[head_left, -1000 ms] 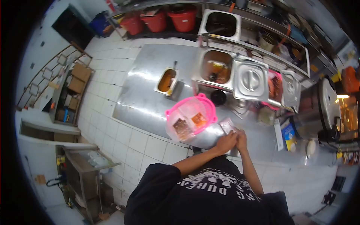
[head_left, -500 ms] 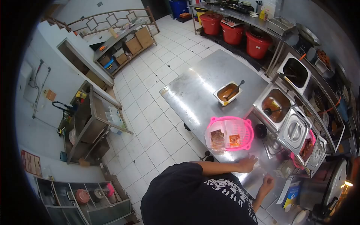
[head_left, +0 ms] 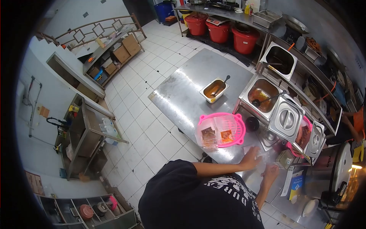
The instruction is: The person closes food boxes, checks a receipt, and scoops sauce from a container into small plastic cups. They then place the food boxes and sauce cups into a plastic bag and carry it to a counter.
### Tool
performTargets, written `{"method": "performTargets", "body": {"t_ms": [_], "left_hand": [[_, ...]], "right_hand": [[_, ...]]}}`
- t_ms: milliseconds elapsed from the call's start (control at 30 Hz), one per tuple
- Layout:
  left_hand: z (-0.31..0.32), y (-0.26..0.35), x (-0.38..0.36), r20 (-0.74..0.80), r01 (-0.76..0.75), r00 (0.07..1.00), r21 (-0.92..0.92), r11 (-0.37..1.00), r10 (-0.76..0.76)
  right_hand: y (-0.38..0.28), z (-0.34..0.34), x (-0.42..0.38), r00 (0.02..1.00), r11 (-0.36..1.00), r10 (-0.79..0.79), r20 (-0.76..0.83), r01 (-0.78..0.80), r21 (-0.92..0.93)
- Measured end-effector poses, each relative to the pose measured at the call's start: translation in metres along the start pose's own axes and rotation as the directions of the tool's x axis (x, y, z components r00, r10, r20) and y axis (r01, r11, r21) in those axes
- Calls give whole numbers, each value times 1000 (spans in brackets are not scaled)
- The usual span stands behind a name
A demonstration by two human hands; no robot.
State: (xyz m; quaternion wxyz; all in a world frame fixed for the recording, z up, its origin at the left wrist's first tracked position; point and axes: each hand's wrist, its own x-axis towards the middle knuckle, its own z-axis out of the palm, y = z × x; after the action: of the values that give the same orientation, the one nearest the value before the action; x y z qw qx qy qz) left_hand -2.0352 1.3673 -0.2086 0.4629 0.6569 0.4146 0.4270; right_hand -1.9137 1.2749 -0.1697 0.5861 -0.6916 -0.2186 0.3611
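Note:
My left hand is over the steel table, its fingers bent at a thin clear plastic bag, blurred and hard to make out. Close beside it, my right hand is closed, with fingertips pinched at the bag's other side. Left of my hands, a pink basket bears clear plastic packets: one with brown contents, another with orange-red contents. A small steel container near my right hand stands at the table's edge.
On the steel table stands a sauce pan with a ladle. Steel food pans and a lid line the right side. A large cooker is at lower right, near another person's arm.
The view has shifted, so the table appears further left. My right hand has come closer to my left, and the left fingers have bent. Another person's arm now shows at the right edge.

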Motion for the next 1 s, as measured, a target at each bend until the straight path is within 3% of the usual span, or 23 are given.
{"method": "performTargets", "body": {"t_ms": [33,67,133,233,333,467,567,633,733,833,933,1000], "left_hand": [[-4,13,0,-176,-275,925,296,915,335],[-2,13,-1,-65,-323,938,187,928,340],[-1,19,-5,153,-371,915,-45,928,373],[-10,34,-5,431,7,899,-179,984,72],[-21,40,-1,427,-130,877,-233,964,222],[-18,33,2,430,-61,889,-225,973,155],[-7,12,4,386,-79,914,-125,989,122],[-2,0,1,303,-107,943,-115,988,138],[-10,5,1,491,351,844,-198,915,-217],[-13,1,2,561,381,800,-201,902,-213],[-23,13,7,665,537,678,-157,829,-313],[-22,5,7,718,535,628,-117,837,-301]], "right_hand": [[-4,8,-2,999,1000,5,-39,-6,-9],[-7,13,-2,997,1000,10,-79,-12,-18],[6,13,8,1000,986,-21,10,19,166],[13,7,14,998,960,-4,57,-12,280],[10,7,13,993,925,-8,121,-39,377],[13,0,14,976,862,-34,214,-79,501],[-8,18,-6,998,995,-61,27,58,83],[1,18,-7,999,998,-47,18,47,32],[18,13,-6,999,1000,-13,37,13,8],[29,9,-3,998,1000,-6,63,5,21],[38,-3,1,994,1000,21,103,-18,-22],[51,-12,9,988,999,9,152,-3,-41]]}}
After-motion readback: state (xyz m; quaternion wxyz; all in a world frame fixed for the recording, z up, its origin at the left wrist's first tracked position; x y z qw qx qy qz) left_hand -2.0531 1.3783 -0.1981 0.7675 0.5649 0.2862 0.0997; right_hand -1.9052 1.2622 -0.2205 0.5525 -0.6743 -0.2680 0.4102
